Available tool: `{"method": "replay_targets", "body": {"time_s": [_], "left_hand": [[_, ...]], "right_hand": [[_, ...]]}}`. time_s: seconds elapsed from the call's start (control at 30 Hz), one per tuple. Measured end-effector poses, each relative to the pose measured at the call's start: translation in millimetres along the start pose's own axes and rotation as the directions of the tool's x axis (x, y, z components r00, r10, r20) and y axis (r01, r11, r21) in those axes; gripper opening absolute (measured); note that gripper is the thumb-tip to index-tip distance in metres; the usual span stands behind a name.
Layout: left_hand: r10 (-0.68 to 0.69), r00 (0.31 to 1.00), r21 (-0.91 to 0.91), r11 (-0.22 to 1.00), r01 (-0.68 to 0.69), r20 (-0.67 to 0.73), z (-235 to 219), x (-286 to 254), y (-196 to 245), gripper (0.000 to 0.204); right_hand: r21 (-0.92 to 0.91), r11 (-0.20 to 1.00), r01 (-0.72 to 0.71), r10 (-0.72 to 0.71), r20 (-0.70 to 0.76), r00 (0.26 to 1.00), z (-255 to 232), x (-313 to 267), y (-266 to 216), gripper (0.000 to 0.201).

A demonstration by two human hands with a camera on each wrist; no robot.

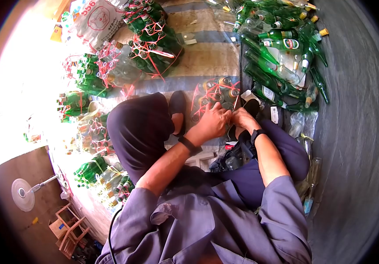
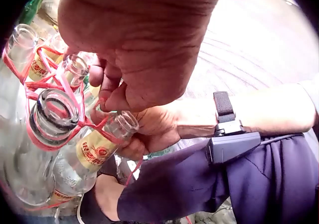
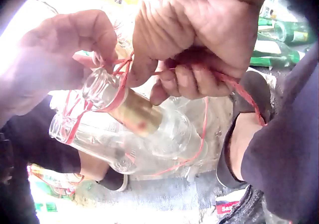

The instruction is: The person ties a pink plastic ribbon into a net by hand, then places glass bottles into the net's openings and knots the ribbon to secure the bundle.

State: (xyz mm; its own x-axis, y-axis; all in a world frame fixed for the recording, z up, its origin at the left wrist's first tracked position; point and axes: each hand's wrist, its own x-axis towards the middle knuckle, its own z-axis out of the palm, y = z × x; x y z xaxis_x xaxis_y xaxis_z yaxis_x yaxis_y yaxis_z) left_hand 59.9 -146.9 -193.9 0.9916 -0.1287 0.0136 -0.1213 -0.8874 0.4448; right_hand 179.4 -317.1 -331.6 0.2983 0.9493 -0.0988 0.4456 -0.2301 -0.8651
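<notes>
Between the person's feet stands a bundle of clear glass bottles (image 1: 216, 96), their necks laced together with red plastic string (image 2: 65, 82). The left hand (image 1: 212, 122) pinches the string close beside the neck of a bottle with a gold label (image 2: 93, 149). Curled around a length of the same string, the right hand (image 3: 192, 50) holds it taut next to that neck. A loose tail of string (image 3: 244, 94) hangs from the far side of the right fist. Both hands meet at the bundle's near right corner.
Loose green bottles (image 1: 281, 48) lie heaped at the upper right. Tied bundles of green bottles (image 1: 152, 39) stand at the upper left, beside a white printed sack (image 1: 95, 22). The person's knees (image 1: 139, 132) flank the work. A fan (image 1: 23, 192) is at the lower left.
</notes>
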Motion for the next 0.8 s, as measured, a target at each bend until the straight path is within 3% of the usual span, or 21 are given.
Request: {"method": "replay_targets", "body": {"time_s": [0.07,0.1,0.13,0.3,0.37,0.4,0.47,0.57,0.63,0.7,0.8], "left_hand": [[-0.015,1.0,-0.069,0.997,0.015,0.007,-2,0,-1,0.014],[-0.014,1.0,-0.067,0.998,0.014,0.008,-1,-1,-1,0.014],[-0.015,1.0,-0.049,0.999,0.013,-0.024,1,-3,-2,0.014],[0.012,0.988,0.057,0.998,-0.003,-0.155,-15,-10,9,0.014],[-0.135,0.98,0.039,0.989,0.142,-0.146,-22,-14,9,0.014],[-0.134,0.98,0.042,0.989,0.142,-0.147,-22,-17,9,0.014],[-0.236,0.967,0.047,0.97,0.241,-0.092,-21,-22,6,0.014],[-0.246,0.966,0.101,0.962,0.254,-0.083,-18,-25,5,0.022],[-0.262,0.962,0.114,0.956,0.269,-0.072,-18,-25,6,0.023],[-0.385,0.921,-0.022,0.922,0.387,0.054,-22,-23,5,0.023],[-0.438,0.886,-0.133,0.879,0.457,0.149,-35,-22,-1,0.024]], "right_hand": [[0.065,0.997,-0.046,0.048,-0.025,0.999,-20,4,-40,0.007],[0.159,0.903,-0.399,0.402,0.013,0.915,-33,11,-70,0.007],[0.233,0.68,-0.695,0.698,0.083,0.711,-38,14,-85,0.01],[0.36,0.682,-0.636,0.629,0.155,0.762,-43,8,-80,0.014],[0.406,0.694,-0.594,0.587,0.158,0.794,-43,7,-81,0.016],[0.413,0.685,-0.6,0.598,0.151,0.787,-43,6,-83,0.015],[0.421,0.678,-0.603,0.608,0.142,0.781,-43,7,-86,0.015],[0.377,0.711,-0.593,0.594,0.129,0.794,-40,8,-82,0.015],[0.218,0.813,-0.54,0.537,0.08,0.84,-30,9,-68,0.015],[0.209,0.82,-0.532,0.529,0.074,0.845,-32,9,-76,0.016],[0.196,0.843,-0.501,0.496,0.076,0.865,-34,8,-77,0.018]]}}
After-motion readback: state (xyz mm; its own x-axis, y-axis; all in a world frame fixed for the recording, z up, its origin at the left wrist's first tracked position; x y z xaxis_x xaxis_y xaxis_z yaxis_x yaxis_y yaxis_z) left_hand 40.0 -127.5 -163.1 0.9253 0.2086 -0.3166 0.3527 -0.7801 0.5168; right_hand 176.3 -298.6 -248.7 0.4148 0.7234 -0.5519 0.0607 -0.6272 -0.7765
